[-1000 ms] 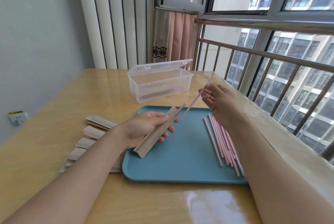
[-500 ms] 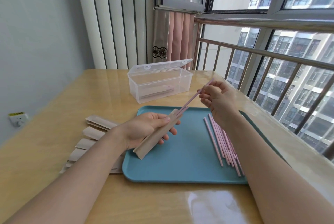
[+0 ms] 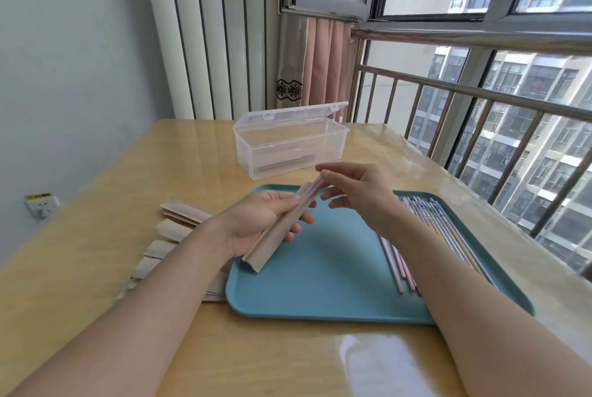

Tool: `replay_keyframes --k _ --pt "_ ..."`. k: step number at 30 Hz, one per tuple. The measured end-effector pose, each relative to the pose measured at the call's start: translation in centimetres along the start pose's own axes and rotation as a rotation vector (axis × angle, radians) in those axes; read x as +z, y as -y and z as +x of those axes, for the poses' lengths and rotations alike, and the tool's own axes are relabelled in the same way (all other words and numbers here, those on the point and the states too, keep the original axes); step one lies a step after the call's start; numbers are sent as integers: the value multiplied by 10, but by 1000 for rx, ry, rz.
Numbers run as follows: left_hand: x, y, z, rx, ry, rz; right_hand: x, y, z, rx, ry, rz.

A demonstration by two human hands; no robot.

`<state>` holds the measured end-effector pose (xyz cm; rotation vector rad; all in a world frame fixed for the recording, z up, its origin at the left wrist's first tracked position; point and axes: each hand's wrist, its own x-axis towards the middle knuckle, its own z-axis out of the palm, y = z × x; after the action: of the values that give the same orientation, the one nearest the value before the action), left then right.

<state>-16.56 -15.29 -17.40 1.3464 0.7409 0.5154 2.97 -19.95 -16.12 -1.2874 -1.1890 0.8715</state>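
My left hand grips a brown paper sleeve, held slanted above the left part of a blue tray. A pink straw sits almost fully inside the sleeve, with only a short end showing at the open top. That end is pinched by the fingertips of my right hand, which is close to the sleeve's mouth. More pink straws and patterned ones lie on the tray's right side, partly hidden by my right forearm.
A clear plastic box with its lid up stands behind the tray and holds a few filled sleeves. Several empty paper sleeves lie left of the tray on the wooden table. A window railing runs along the right; a wall socket is at left.
My right hand has moved down and left toward the sleeve, sliding the pink straw into it until only its end shows. My left hand has kept its hold on the sleeve.
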Motion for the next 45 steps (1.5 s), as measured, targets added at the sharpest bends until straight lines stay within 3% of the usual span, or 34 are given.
replay_keyframes --k 6,8,12,17,21,23,25,27,29,33,35,39,45 --pt "0 -7 -6 14 -3 3 8 3 -1 7 -1 106" --pt "-9 -14 -6 82 -130 -39 1 8 3 37 -113 244" --pt "-46 -27 -4 297 -589 -232 -22 26 41 88 -427 442" --pt "-69 -19 -2 300 -670 -212 -13 48 110 181 -518 389" --pt "-82 -15 -2 295 -770 -29 16 50 140 293 -364 239" --pt "-93 -14 -8 228 -867 310 27 47 144 294 -308 119" --pt "-106 -12 -20 19 -950 737 43 41 136 199 -321 -106" --pt "-112 -11 -29 -214 -899 927 64 34 115 26 -376 -430" --pt "-113 -7 -31 -363 -759 981 90 28 86 -117 -312 -633" --pt "-115 0 -35 -388 -628 1105 118 24 45 -207 358 -837" --pt "-125 -2 -42 -298 -620 1060 120 21 37 -226 527 -960" --pt "-145 8 -59 -158 -471 798 113 14 36 -223 549 -1005" --pt "-146 18 -57 -62 -542 915 114 10 36 -243 595 -985"
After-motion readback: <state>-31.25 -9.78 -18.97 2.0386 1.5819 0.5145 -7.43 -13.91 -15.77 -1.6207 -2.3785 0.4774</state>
